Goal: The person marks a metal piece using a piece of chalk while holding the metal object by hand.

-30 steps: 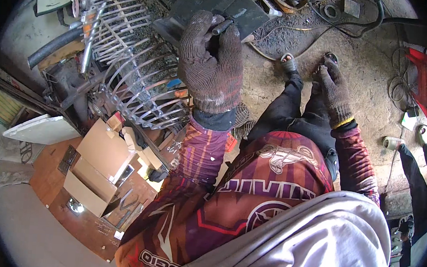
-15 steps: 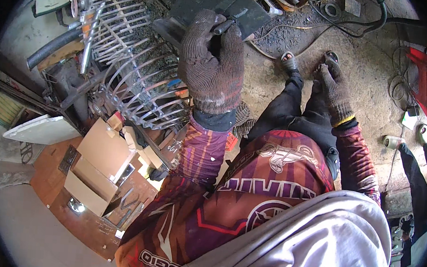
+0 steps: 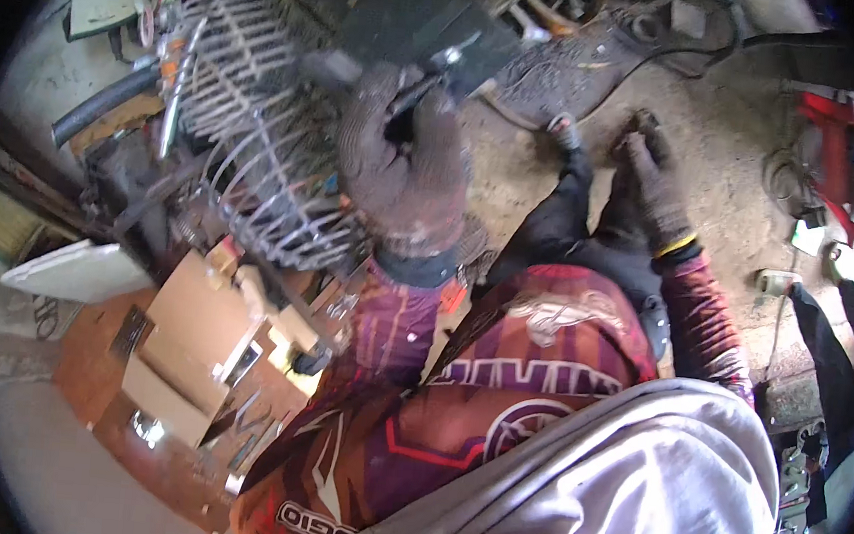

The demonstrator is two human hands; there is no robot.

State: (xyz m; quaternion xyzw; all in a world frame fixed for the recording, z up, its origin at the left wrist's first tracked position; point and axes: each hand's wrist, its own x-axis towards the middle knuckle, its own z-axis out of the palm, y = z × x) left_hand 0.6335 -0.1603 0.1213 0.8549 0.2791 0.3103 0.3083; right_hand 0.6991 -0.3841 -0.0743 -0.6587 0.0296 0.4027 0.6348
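In front of me, my left hand [image 3: 402,160], in a dark knitted glove, is raised and pinches a short dark metal rod [image 3: 416,96] between thumb and fingers. Just beyond its fingertips lies a dark flat metal plate [image 3: 406,24], with a small bright spot on it near the rod's end. Whether the rod touches the plate I cannot tell. My right hand [image 3: 657,190], gloved too with a yellow cuff edge, rests along my right leg near the knee. Its fingers look stretched out and seem to hold nothing, though they are somewhat blurred.
A ribbed metal frame [image 3: 273,190] of curved bars stands left of my left hand. Nearer lie an opened cardboard box [image 3: 186,328] and a brown board [image 3: 107,387]. A cable [image 3: 679,54] runs over the floor at the far right, and a red metal object [image 3: 828,148] stands at the right.
My left hand, with the rod, has shifted slightly left and nearer to me. A bright spot now shows on the plate beside the rod. The right hand has barely moved.
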